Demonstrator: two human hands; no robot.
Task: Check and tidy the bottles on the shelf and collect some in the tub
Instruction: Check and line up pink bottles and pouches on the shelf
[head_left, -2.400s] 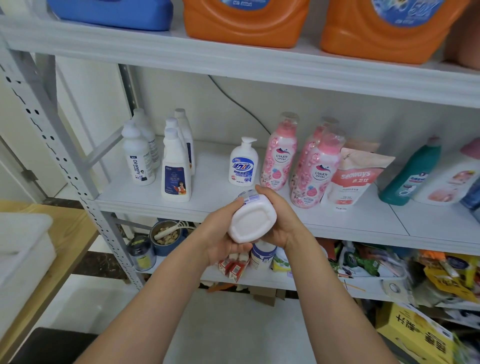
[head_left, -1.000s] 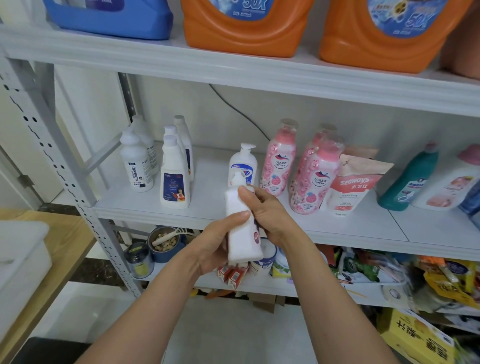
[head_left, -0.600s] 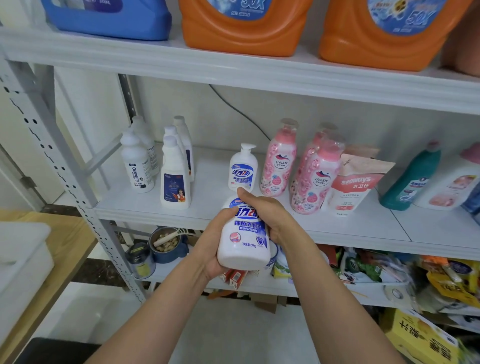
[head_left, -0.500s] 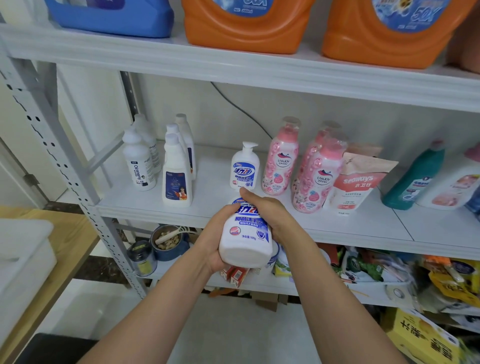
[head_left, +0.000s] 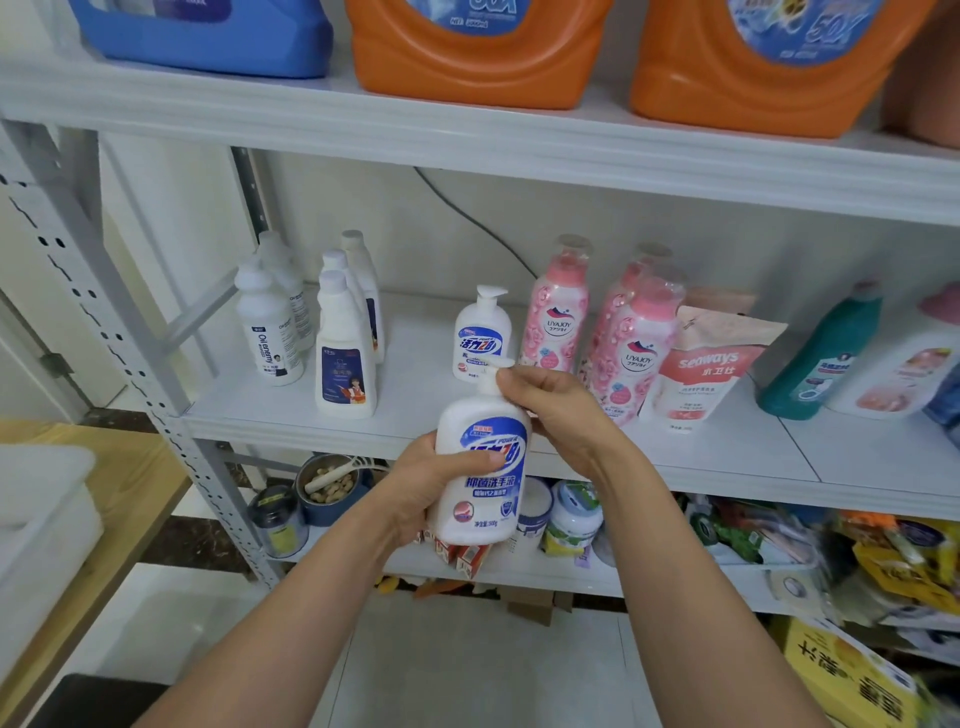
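We hold the white plastic pump bottle with the blue label upright just before the edge of the white shelf, left hand wrapped round its body, right hand pinching the pump head. Pressing that head could squirt soap; a careless return could topple the tall pink bottles behind.

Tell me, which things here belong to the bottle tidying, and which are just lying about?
Job: pump bottle, held by left hand and right hand; matching bottle on shelf; pink bottles; white tub.
Lying about: bowl of nuts; yellow box.
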